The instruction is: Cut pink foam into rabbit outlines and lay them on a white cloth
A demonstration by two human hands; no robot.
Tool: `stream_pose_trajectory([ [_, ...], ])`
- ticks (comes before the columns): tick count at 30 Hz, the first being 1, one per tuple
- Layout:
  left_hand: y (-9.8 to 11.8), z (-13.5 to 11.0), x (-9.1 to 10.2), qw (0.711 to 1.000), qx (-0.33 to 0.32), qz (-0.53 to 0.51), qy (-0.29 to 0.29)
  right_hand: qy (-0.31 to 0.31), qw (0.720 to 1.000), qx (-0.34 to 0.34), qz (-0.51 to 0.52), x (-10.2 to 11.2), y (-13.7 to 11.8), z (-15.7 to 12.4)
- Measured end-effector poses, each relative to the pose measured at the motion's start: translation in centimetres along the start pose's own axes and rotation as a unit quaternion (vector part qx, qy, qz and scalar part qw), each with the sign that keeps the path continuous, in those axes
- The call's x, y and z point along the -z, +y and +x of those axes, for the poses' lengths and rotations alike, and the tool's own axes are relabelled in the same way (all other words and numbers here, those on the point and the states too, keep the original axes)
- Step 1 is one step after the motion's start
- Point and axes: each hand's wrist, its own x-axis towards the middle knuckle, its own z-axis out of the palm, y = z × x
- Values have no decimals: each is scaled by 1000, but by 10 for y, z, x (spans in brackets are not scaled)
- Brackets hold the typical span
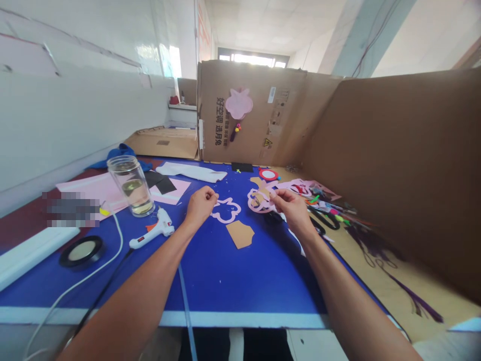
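My left hand point(202, 204) is closed in a pinch at the edge of a pink flower-like paper outline point(236, 216), an open frame with scalloped sides. My right hand point(292, 204) pinches a second pink paper outline point(251, 204), held up at the right over the table. Between and below my hands lies a tan cardboard piece point(239, 234) with angled edges. Another tan scrap point(257, 181) shows behind the right-hand outline. Dark-handled tools lie partly hidden beneath my right hand.
Left of my hands are a white glue gun point(154, 230), a glass jar point(131, 188) with yellowish liquid and a roll of black tape point(81, 251). Pens and scraps crowd the right side, near purple tassels point(408, 291). A cardboard wall point(259, 130) with a pink decoration stands behind.
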Motion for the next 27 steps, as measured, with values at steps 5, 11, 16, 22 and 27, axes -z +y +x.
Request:
stream_pose_trajectory([
  [5,4,0,1,1000,13,0,1,5,1000,-2,5,4,-1,1],
  [11,-2,4,0,999,5,-20,27,13,1000,13,11,8,1,3],
  [16,-1,5,-1,999,11,-34,30,8,1000,10,12,8,0,3],
  [22,9,1,-5,992,53,-113,8,-17,1000,15,5,2,-6,-1],
  [27,26,-13,-13,944,129,-282,-114,-62,997,5,45,-10,-22,-10],
])
